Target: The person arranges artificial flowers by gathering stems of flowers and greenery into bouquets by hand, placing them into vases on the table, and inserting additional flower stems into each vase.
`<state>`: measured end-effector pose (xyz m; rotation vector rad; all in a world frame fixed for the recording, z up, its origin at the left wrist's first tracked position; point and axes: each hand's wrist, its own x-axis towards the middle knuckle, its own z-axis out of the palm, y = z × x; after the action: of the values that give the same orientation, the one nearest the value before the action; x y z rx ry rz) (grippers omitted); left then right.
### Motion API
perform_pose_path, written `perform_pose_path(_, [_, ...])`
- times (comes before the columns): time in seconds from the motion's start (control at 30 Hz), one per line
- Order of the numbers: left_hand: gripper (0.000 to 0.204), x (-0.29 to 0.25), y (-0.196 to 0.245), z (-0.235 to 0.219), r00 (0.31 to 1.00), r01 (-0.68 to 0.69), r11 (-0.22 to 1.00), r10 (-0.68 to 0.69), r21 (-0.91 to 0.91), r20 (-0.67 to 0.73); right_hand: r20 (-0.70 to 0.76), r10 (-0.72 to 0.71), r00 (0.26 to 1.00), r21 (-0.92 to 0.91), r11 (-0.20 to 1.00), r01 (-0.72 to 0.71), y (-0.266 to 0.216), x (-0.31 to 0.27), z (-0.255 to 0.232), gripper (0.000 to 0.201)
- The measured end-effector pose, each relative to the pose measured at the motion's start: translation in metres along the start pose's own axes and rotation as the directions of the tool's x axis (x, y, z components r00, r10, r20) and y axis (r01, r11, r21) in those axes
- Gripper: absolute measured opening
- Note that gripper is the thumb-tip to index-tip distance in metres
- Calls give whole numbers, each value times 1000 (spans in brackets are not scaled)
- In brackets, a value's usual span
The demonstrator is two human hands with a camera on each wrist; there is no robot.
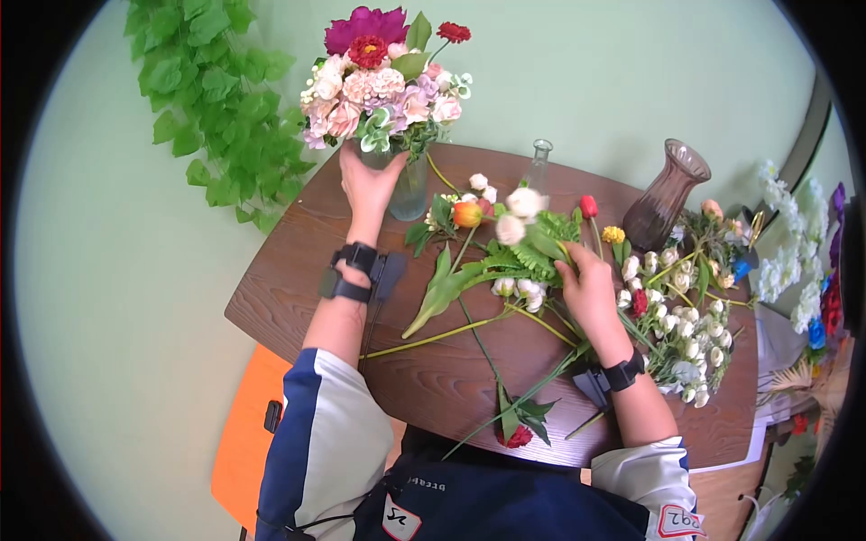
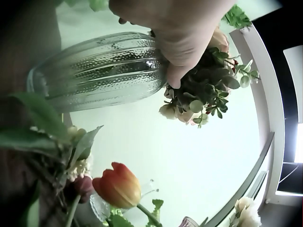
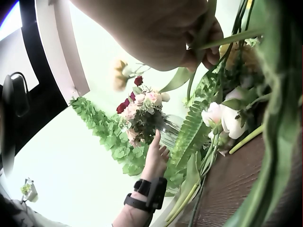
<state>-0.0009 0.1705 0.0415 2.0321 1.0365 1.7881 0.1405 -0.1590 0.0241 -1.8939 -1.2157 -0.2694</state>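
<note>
My left hand [image 1: 365, 189] grips a clear ribbed glass vase [image 2: 104, 71] around its neck, just under the blooms. The vase holds a full bouquet [image 1: 379, 95] of pink roses, lilac blossoms, red flowers and one large magenta bloom. In the left wrist view the thumb lies at the vase's rim, and the other fingers are partly hidden. Over the middle of the table my right hand [image 1: 591, 293] pinches the green stem of a white flower spray [image 1: 523, 206], whose heads are blurred. Seen from the right wrist, the right hand [image 3: 189, 42] has its fingertips curled on the stem.
Loose flowers lie across the brown table [image 1: 406, 379]: an orange tulip [image 1: 466, 215], a fern [image 1: 523, 261], a red flower [image 1: 514, 436] and several white blooms [image 1: 690, 338]. A small clear bottle [image 1: 538, 162] and a purple-tinted vase [image 1: 666, 194] stand behind. Ivy [image 1: 212, 99] hangs at left.
</note>
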Motion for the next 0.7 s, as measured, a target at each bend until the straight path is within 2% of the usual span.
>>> perform_pose_path(0.07, [79,19,0,17,981,20,951,40,-308,189,10,15,1000,-8,1000,-14,-1,0,-1,24])
perform_pose_path(0.1, [75,25,0,26,978,-103,956,148,-276,149,29,25,999,3,1000,-25,1,0,0,24])
perform_pose_path(0.13, [75,26,-4,30,977,-101,953,148,-286,150,51,37,998,11,999,-37,2,0,0,24])
perform_pose_path(0.2, [71,25,5,27,960,-199,961,231,-192,160,66,37,997,-7,999,-37,0,-1,-3,24])
perform_pose_path(0.23, [77,21,16,20,968,-134,986,151,-96,201,98,55,994,-8,998,-55,-3,0,-4,23])
perform_pose_path(0.27, [77,17,22,21,968,-131,987,148,-95,201,133,74,988,-7,997,-74,-5,0,-4,23])
perform_pose_path(0.33, [87,1,28,19,1000,-16,972,16,236,1,139,79,987,-15,997,-77,-4,-1,-2,23])
perform_pose_path(0.37, [94,-4,46,9,998,60,969,-65,239,14,132,79,988,-21,997,-77,-3,-1,0,23])
perform_pose_path(0.4, [94,-10,56,4,998,65,966,-69,249,10,142,75,987,-16,997,-74,-1,-1,2,23])
perform_pose_path(0.47, [93,-23,68,-3,994,107,897,-82,428,-77,139,79,987,-23,997,-77,5,-1,4,23])
perform_pose_path(0.5, [93,-30,72,-6,992,59,880,1,471,-125,144,82,986,-28,996,-79,6,-2,5,24])
perform_pose_path(0.6, [74,-49,84,-27,999,38,863,-47,504,5,160,58,985,-46,998,-51,6,-1,5,24])
perform_pose_path(0.63, [74,-57,82,-30,998,48,856,-57,515,2,157,48,986,-38,998,-42,7,-1,6,24])
perform_pose_path(0.7, [84,-65,81,-36,995,-45,829,86,558,-48,164,51,985,-54,998,-43,9,-1,7,25])
